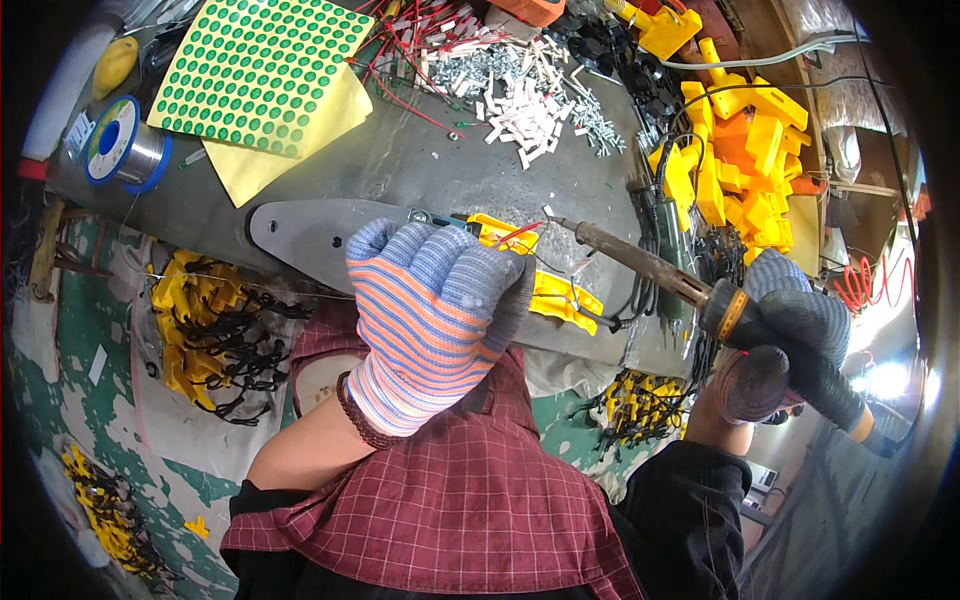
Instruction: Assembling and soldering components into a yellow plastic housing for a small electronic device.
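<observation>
My left hand (pixel 430 290), in an orange and blue striped glove, is closed over the work, and its fingertips are partly hidden. A thin strand of solder wire (pixel 320 294) runs into it from the left. Beside its fingers lies an open yellow plastic housing (pixel 566 300) with a short red wire (pixel 522 233) above it. My right hand (pixel 795 325), in a dark glove, grips the handle of a soldering iron (pixel 655 268). The iron points left, its tip close to the red wire; I cannot tell whether they touch. A long grey plate (pixel 290 238) lies under the left hand.
A solder spool (pixel 130 146) and a sheet of green round stickers (pixel 255 75) are at the far left. Small white parts and screws (pixel 525 100) lie in a pile behind. Yellow housings (pixel 755 160) heap at right. Yellow parts with black cords (pixel 205 330) hang low on the left.
</observation>
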{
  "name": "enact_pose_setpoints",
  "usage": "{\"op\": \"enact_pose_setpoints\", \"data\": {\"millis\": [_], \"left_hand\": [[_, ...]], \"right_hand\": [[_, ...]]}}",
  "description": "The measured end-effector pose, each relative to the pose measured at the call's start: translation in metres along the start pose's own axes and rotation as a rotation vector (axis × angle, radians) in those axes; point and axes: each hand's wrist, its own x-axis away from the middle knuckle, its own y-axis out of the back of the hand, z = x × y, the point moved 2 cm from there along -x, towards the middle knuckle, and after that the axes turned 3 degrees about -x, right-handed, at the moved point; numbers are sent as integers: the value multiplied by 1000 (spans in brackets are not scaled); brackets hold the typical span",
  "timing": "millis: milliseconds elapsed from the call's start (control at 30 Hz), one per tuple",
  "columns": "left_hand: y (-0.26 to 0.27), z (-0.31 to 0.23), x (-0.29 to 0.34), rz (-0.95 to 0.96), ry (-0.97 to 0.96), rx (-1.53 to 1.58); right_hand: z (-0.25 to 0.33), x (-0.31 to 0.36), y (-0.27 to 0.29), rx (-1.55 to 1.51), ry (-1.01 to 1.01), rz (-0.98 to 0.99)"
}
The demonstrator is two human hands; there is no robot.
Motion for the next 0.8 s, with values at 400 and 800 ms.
{"op": "enact_pose_setpoints", "data": {"millis": [400,800], "left_hand": [[2,-2,-3,38,6,2],[39,2,23,-15,271,41]], "right_hand": [[-4,3,10,98,-27,58],[-10,-13,23,-323,58,-148]]}}
